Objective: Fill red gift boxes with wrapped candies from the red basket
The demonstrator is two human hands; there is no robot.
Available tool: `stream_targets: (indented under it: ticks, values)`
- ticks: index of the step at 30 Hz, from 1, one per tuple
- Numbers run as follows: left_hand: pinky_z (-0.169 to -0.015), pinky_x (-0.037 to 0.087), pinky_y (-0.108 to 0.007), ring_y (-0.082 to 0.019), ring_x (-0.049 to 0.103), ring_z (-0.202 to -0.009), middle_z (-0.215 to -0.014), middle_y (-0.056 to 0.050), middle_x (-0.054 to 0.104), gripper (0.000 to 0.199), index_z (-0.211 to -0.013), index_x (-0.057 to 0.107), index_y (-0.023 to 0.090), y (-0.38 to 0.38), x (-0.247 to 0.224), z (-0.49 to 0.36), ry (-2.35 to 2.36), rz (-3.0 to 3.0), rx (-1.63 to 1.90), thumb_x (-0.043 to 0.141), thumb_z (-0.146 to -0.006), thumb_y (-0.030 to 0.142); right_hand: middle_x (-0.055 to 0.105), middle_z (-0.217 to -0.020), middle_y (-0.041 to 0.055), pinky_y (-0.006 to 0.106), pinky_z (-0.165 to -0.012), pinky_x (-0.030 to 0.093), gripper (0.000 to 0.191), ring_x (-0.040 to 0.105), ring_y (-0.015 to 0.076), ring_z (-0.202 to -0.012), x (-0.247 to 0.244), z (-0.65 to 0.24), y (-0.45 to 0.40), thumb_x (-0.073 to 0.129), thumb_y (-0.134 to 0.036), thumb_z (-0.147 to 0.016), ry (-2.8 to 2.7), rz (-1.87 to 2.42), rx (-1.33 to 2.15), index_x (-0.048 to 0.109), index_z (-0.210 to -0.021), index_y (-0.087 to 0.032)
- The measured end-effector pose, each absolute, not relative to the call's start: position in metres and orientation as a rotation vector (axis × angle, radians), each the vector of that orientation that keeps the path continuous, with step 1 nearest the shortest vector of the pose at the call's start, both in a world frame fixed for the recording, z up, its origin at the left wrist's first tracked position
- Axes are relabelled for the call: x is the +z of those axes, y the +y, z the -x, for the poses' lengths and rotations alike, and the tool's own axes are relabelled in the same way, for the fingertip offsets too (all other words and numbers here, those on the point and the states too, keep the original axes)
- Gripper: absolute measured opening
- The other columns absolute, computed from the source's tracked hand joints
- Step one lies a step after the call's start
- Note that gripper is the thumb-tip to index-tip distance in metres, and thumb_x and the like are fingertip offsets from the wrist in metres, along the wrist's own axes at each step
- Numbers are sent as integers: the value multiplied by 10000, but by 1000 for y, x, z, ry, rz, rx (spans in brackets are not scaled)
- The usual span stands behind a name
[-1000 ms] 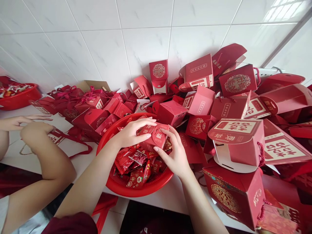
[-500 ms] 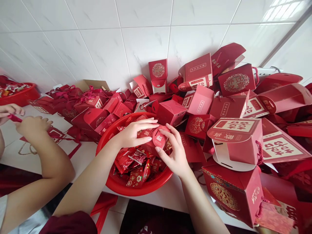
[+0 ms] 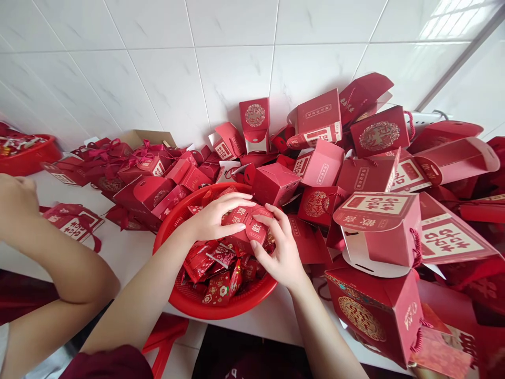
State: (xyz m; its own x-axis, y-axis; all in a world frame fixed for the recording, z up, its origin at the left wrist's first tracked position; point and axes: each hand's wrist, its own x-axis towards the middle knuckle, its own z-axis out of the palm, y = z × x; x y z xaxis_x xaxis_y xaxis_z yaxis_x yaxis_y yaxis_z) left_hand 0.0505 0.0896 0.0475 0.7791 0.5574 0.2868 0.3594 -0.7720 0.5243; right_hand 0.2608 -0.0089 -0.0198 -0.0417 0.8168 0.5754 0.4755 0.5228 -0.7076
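Observation:
A small red gift box [image 3: 240, 221] with gold lettering sits over the candy in a round red plastic basket [image 3: 226, 311]. My left hand [image 3: 216, 217] rests across the box's left side, fingers stretched over its top. From the right, my right hand [image 3: 281, 246] grips the same box, thumb at the near side and fingers bent on the top flap. The far side of the box is hidden by my hands. Red-wrapped candies [image 3: 221, 287] fill the basket below the box.
Red gift boxes [image 3: 376, 231] are heaped on the right and along the tiled wall [image 3: 236, 68]. Ribbon-tied boxes [image 3: 145, 163] stand at the left. Another red basket [image 3: 31, 158] is at the far left. A co-worker's arm [image 3: 67, 252] reaches in beside me, and a red stool [image 3: 165, 337] stands below.
My left hand has barely moved, and the fingers of my right hand have shifted slightly on the box's top flap. The co-worker's hand has moved left, away from the ribboned box on the table.

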Motion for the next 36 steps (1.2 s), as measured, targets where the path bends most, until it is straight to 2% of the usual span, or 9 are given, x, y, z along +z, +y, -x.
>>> stream_targets:
  ticks: [3, 13, 19, 24, 26, 30, 32, 34, 36]
  values:
    - [-1245, 359, -514, -307, 480, -1434, -1485, -115, 553, 510, -1419, 571, 230, 89, 46, -53, 669, -2510, 587, 648, -927, 342, 405, -1511, 127, 574, -1182, 432, 487, 432, 350, -1440, -19, -260, -9, 655, -341, -902, -1735, 1138, 347, 586, -1381, -278]
    - [-1187, 439, -459, -277, 533, -1377, -1432, -100, 594, 504, -1416, 539, 227, 91, 38, -60, 664, -2473, 566, 633, -922, 268, 443, -1526, 133, 558, -1158, 466, 245, 464, 329, -1417, -18, -263, -15, 616, -372, -982, -1832, 1102, 271, 654, -1190, -249]
    - [-1160, 468, -484, -293, 569, -1353, -1433, -113, 602, 584, -1426, 534, 241, 91, 38, -60, 638, -2448, 559, 715, -885, 364, 445, -1556, 130, 568, -1175, 455, 336, 445, 326, -1451, -20, -265, -16, 610, -392, -987, -1825, 1075, 274, 610, -1295, -255]
    - [-1169, 463, -505, -302, 567, -1360, -1449, -126, 590, 632, -1459, 516, 245, 93, 36, -59, 664, -2462, 553, 732, -881, 379, 470, -1560, 127, 588, -1182, 441, 261, 427, 337, -1468, -18, -264, -14, 611, -386, -982, -1850, 1081, 269, 660, -1197, -246]
    - [-1203, 425, -515, -321, 508, -1422, -1504, -133, 548, 684, -1485, 507, 248, 93, 41, -58, 694, -2507, 541, 748, -869, 419, 447, -1588, 135, 582, -1209, 408, 287, 377, 336, -1511, -18, -264, -14, 614, -393, -981, -1841, 1075, 272, 651, -1213, -229]
    - [-1268, 279, -587, -383, 302, -1554, -1669, -111, 351, 840, -1575, 424, 310, 87, 57, -60, 685, -2735, 402, 766, -837, 521, 277, -1690, 173, 523, -1236, 383, 564, 300, 306, -1565, -19, -271, -20, 630, -490, -979, -1799, 1078, 358, 497, -1436, -187]
    - [-1261, 257, -630, -406, 273, -1563, -1693, -97, 309, 903, -1613, 350, 342, 83, 61, -63, 669, -2842, 287, 753, -834, 556, 228, -1709, 167, 512, -1231, 391, 645, 283, 304, -1572, -21, -276, -27, 626, -530, -978, -1786, 1096, 381, 432, -1498, -199]
    - [-1231, 304, -652, -433, 269, -1558, -1715, -104, 248, 992, -1635, 291, 344, 77, 60, -68, 696, -2921, 228, 765, -801, 596, 236, -1703, 170, 512, -1228, 394, 649, 281, 308, -1572, -24, -282, -35, 609, -523, -988, -1744, 1109, 363, 408, -1515, -203]
    - [-1242, 271, -665, -442, 251, -1563, -1721, -104, 227, 1065, -1645, 262, 333, 71, 55, -75, 696, -3000, 240, 787, -763, 616, 296, -1673, 174, 507, -1224, 401, 620, 315, 305, -1557, -29, -287, -44, 607, -482, -991, -1690, 1106, 327, 405, -1509, -210]
